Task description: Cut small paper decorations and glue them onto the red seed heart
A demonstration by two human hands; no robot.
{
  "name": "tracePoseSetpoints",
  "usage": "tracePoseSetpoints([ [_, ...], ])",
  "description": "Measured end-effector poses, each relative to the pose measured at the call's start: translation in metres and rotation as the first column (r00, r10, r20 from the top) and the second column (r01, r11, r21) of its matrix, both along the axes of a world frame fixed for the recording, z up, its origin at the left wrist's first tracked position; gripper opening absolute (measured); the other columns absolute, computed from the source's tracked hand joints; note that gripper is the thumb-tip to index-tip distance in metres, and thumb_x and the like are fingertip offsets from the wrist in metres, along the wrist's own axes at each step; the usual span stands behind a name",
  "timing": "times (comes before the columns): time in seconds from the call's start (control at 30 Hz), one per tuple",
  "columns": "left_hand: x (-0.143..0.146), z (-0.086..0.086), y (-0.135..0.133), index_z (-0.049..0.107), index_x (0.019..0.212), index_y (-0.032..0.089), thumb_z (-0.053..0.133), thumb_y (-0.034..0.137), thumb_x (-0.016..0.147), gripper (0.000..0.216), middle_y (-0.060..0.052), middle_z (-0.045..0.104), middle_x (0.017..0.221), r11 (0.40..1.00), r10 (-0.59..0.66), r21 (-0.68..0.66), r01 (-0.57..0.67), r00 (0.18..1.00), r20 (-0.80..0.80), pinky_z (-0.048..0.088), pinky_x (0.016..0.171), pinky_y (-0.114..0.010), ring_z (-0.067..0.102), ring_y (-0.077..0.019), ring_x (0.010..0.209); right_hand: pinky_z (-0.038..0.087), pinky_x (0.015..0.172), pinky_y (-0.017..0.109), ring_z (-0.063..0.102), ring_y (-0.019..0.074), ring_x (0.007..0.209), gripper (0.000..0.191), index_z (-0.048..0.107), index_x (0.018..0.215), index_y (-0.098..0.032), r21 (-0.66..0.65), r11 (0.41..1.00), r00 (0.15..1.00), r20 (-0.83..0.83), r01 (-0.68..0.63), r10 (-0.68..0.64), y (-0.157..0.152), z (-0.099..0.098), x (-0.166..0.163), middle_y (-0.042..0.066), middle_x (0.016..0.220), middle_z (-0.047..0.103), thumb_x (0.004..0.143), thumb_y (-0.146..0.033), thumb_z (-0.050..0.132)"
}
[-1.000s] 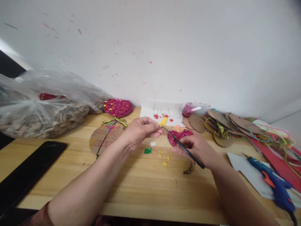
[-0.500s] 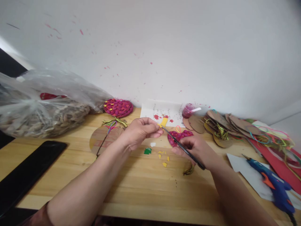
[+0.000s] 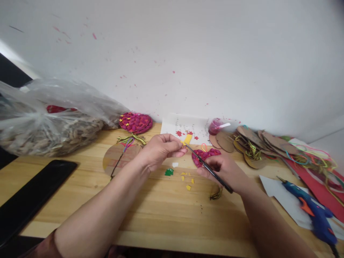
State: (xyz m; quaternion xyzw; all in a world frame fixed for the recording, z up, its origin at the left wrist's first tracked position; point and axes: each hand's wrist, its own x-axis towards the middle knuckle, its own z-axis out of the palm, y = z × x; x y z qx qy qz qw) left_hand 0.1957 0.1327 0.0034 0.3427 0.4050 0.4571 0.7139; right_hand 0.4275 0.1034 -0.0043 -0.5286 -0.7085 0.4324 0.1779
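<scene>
Between the fingertips of my left hand (image 3: 166, 150) is a small piece of yellow paper (image 3: 189, 138), pinched at its near end. My right hand (image 3: 224, 172) is closed around a dark tool (image 3: 208, 167), long and narrow like scissors or a craft knife; its tip meets the yellow paper beside my left fingertips. Below the hands lie several yellow scraps (image 3: 188, 187), a green cut-out (image 3: 169, 172) and a white scrap (image 3: 175, 165). A magenta decorated piece (image 3: 197, 157) with a loop sits partly behind my right hand.
Red stars (image 3: 178, 133) lie on a white sheet (image 3: 166, 130) by the wall, beside a paint cup (image 3: 215, 127). Cardboard shapes (image 3: 247, 138) and a blue glue gun (image 3: 309, 204) are at right. A plastic bag (image 3: 48, 129), a magenta disc stack (image 3: 137, 123) and a black slab (image 3: 40, 197) are left.
Almost nothing differs. The view has shifted very slightly, and both hands keep their places at the yellow paper.
</scene>
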Motion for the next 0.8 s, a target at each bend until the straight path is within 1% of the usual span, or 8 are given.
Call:
tracePoseSetpoints([
  [0.13,-0.0005,0.0003,0.0004,0.062,0.065,0.011,0.082,0.013,0.068,0.021,-0.008,0.072,0.068,1.0,-0.005,0.001,0.005,1.0,0.001,0.057,0.068,-0.023,0.071,-0.0136,0.066,0.021,0.05,0.026,0.03,0.0106,0.056,0.04,0.052,0.06,-0.018,-0.001,1.0,1.0,0.0,0.005,-0.005,-0.0005,-0.0009,-0.0024,-0.005,0.06,0.034,0.078,-0.05,0.07],
  [0.3,-0.0015,-0.0012,0.0015,0.062,0.066,0.011,0.078,0.012,0.071,0.016,-0.008,0.073,0.069,1.0,-0.013,0.006,0.013,1.0,0.013,0.056,0.071,-0.024,0.071,-0.014,0.069,0.021,0.05,0.026,0.031,0.0109,0.057,0.038,0.054,0.062,-0.018,0.027,1.0,1.0,0.01,0.007,-0.007,-0.0002,-0.0004,-0.0034,-0.004,0.061,0.037,0.078,-0.049,0.07],
  [0.47,-0.0014,-0.0014,0.0016,0.062,0.067,0.011,0.078,0.012,0.071,0.016,-0.008,0.073,0.07,1.0,-0.017,0.007,0.017,1.0,0.01,0.056,0.07,-0.023,0.071,-0.0134,0.068,0.021,0.05,0.026,0.031,0.0106,0.055,0.039,0.054,0.061,-0.018,0.022,1.0,1.0,0.013,0.009,-0.01,0.0003,0.0005,-0.0039,-0.004,0.06,0.036,0.077,-0.05,0.07],
  [0.6,-0.0012,-0.0012,0.0003,0.062,0.066,0.011,0.079,0.012,0.07,0.017,-0.008,0.073,0.069,1.0,-0.016,0.012,0.016,1.0,0.011,0.056,0.07,-0.023,0.071,-0.0134,0.068,0.022,0.049,0.027,0.031,0.0109,0.056,0.039,0.054,0.061,-0.018,0.042,0.999,0.999,0.033,0.007,-0.009,0.0003,0.0018,-0.0048,-0.004,0.06,0.036,0.078,-0.05,0.069],
  [0.8,-0.0011,-0.0008,0.0008,0.062,0.066,0.011,0.081,0.013,0.068,0.02,-0.008,0.073,0.069,1.0,-0.018,0.014,0.018,1.0,0.005,0.057,0.07,-0.023,0.07,-0.0128,0.067,0.022,0.048,0.026,0.031,0.0105,0.054,0.044,0.051,0.058,-0.019,0.075,0.997,0.998,0.067,0.009,-0.014,-0.0002,0.0042,-0.0056,-0.004,0.059,0.035,0.077,-0.054,0.069],
])
